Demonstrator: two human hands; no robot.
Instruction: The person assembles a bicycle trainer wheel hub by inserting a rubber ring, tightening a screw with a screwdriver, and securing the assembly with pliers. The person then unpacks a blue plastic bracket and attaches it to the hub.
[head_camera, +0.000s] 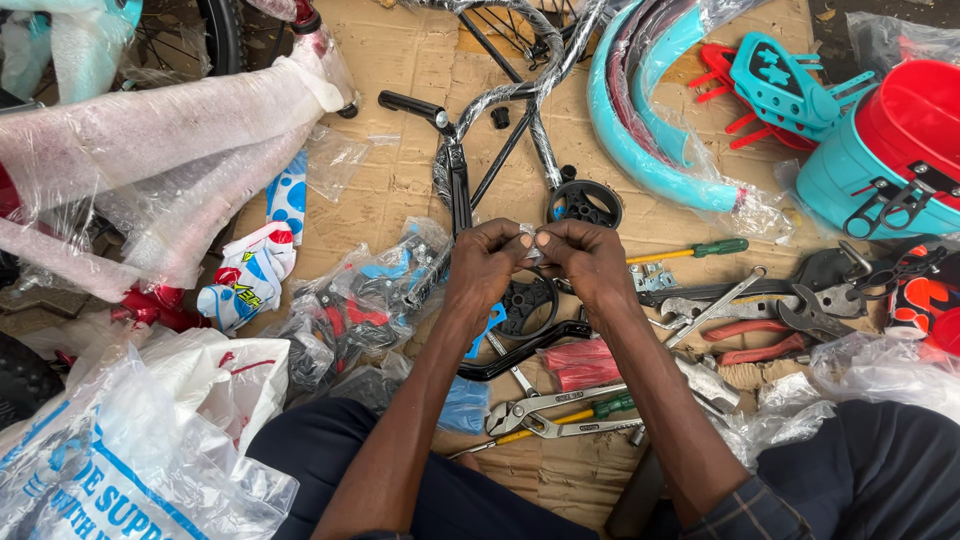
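My left hand (487, 262) and my right hand (585, 258) meet over the cardboard, fingertips pinched together on a small clear plastic packet (529, 243). What is inside the packet is too small to tell. Just below the hands lie a black plastic wheel (527, 303) and a curved black bar (520, 352). A second black wheel (584, 203) sits just beyond them, by a black bicycle frame wrapped in plastic (520, 90).
Pliers (545, 405), wrenches (715, 305) and a green-handled screwdriver (690, 251) lie on the cardboard (420, 60) to the right. Teal mudguards (650, 120), a teal and red basket (890, 150) and red parts sit at the far right. Wrapped parts and bags (150, 440) crowd the left.
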